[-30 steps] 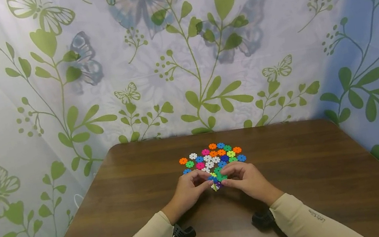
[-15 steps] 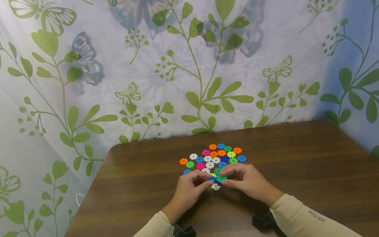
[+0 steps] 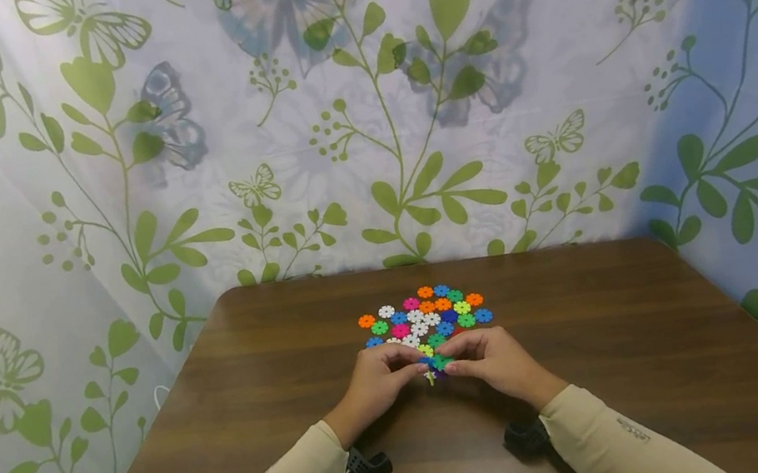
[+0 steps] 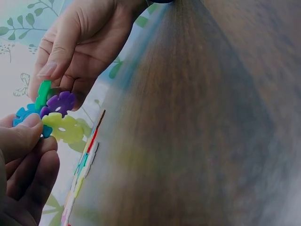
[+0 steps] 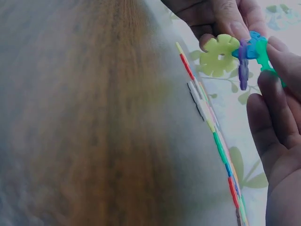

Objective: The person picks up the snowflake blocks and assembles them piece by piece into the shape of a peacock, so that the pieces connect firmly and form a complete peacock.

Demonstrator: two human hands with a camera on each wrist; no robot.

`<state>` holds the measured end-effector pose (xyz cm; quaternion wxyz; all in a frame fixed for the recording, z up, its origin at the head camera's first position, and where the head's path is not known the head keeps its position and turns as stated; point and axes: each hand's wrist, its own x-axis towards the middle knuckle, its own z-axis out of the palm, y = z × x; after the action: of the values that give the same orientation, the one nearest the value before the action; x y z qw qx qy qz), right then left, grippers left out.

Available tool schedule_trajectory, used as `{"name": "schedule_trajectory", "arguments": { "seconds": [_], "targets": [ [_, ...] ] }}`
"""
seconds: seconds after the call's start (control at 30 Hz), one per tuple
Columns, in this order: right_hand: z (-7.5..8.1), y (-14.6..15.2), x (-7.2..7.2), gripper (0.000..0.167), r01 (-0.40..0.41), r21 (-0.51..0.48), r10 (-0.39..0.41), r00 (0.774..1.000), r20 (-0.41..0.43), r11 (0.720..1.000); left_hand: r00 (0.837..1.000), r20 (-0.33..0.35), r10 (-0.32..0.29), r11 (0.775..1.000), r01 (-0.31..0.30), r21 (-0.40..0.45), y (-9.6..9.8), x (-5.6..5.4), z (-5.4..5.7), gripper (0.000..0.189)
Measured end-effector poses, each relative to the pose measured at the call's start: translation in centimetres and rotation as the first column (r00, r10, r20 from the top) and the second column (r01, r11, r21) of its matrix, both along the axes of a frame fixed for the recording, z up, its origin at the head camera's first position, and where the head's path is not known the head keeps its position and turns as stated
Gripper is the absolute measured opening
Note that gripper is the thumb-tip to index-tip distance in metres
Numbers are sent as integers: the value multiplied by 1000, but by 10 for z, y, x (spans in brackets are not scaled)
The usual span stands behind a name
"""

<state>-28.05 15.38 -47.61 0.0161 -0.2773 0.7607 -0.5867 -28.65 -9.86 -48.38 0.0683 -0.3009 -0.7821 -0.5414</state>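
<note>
Several flower-shaped interlocking plastic discs are held in the air between my two hands. My left hand [image 3: 377, 380] pinches the blue disc [image 4: 24, 114] between thumb and fingers. My right hand [image 3: 495, 360] pinches the green disc [image 5: 262, 55], which meets the blue one. A purple disc [image 4: 59, 103] and a yellow disc [image 5: 219, 55] are joined to the same cluster and point away from the fingertips. In the head view the cluster is small, and fingers partly cover it.
Beyond the hands, loose discs in many colours lie flat on the brown wooden table [image 3: 268, 425], among them an orange disc [image 3: 367, 321] and a white disc [image 3: 386, 312]. A patterned curtain [image 3: 356, 105] hangs behind the table. Black wrist devices [image 3: 369, 468] sit under both sleeves.
The held cluster has turned a little: its lowest disc showed its face half a second ago and is now nearly edge-on. The green disc has shifted slightly down and left. Both arms stay in place.
</note>
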Motion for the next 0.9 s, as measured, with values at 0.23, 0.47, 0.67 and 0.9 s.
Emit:
{"name": "schedule_trajectory", "arguments": {
  "seconds": [0.23,0.47,0.67,0.9],
  "targets": [
    [1,-3,3,23,21,-14,-21,1000,5,1000,999,-36,27,1000,-27,-15,2,2,1,8],
    [0,-7,7,21,63,-41,-64,998,-27,997,998,-18,66,998,-66,13,4,5,-1,10],
    [-4,-9,7,30,119,-19,-120,986,-114,993,993,2,122,991,-122,58,4,2,-3,18],
    [-10,-5,1,40,254,148,-230,960,-158,956,968,42,247,960,-251,123,2,-2,-7,14]
  ]
}}
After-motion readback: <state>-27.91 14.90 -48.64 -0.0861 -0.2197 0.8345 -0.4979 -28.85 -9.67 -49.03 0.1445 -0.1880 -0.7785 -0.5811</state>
